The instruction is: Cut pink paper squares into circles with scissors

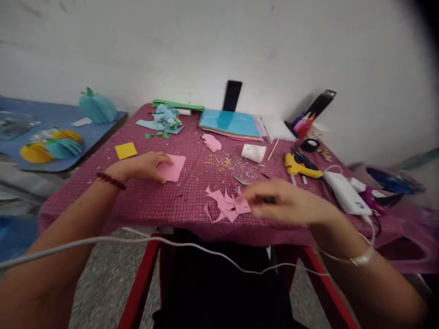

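Note:
My left hand (147, 167) grips a pink paper square (175, 168) lying on the tablecloth, thumb at its near edge and fingers on the far side. Blurred by motion, my right hand (279, 201) has its fingertips pinched at a heap of jagged pink paper scraps (222, 205) near the front edge. A small dark thing (270, 200) shows between its fingers; I cannot tell what it is. Just beyond that hand is a pointed metal blade (241, 180), its other end hidden. Farther back lies a rounded pink paper cutout (211, 142).
Paper shreds (226, 161) litter the middle. A yellow glue gun (302, 168), a white power box (346, 189) and a white roll (254, 152) lie rightward. A yellow paper square (125, 150) lies left. A white cable (206, 249) crosses before me. Paper pumpkins (98, 107) sit on the blue table.

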{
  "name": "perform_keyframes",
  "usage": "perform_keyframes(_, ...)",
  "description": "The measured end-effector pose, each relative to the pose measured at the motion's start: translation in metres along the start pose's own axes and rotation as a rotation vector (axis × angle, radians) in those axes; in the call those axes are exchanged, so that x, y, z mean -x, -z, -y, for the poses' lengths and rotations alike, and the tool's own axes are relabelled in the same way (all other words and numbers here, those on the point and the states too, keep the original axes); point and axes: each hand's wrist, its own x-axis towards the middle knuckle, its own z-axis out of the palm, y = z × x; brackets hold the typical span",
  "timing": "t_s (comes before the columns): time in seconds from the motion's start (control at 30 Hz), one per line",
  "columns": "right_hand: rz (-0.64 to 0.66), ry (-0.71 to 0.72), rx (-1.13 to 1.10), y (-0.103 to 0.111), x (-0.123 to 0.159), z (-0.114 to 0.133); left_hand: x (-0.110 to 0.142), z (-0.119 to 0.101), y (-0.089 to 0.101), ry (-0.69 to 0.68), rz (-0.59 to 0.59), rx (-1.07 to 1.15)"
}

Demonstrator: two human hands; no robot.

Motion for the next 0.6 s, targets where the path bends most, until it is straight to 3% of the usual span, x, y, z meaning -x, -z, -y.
perform_keyframes(0.1, -0.462, -0.069, 0.328, 0.021, -0.071, -0.046, -0.002, 0.002, 0.000, -0.006, -0.003, -0.052)
perform_keyframes(0.17, -0.595, -0.095, 0.483, 0.034, -0.115, -0.076, -0.001, 0.001, -0.002, -0.028, -0.019, -0.019)
perform_keyframes(0.27, -0.602, -0.084, 0.631, 0.049, -0.165, -0.106, -0.001, -0.001, -0.004, -0.059, -0.055, -0.001)
perform_keyframes(0.37, -0.545, -0.122, 0.731, 0.057, -0.197, -0.121, 0.000, -0.001, -0.001, -0.073, -0.064, 0.023)
perform_keyframes(0.5, -0.468, -0.231, 0.822, 0.059, -0.214, -0.134, 0.002, 0.010, -0.007, -0.005, -0.085, 0.053)
perform_keyframes(0.6, -0.457, -0.257, 0.843, 0.059, -0.215, -0.140, 0.006, 0.030, -0.026, -0.031, -0.151, 0.069)
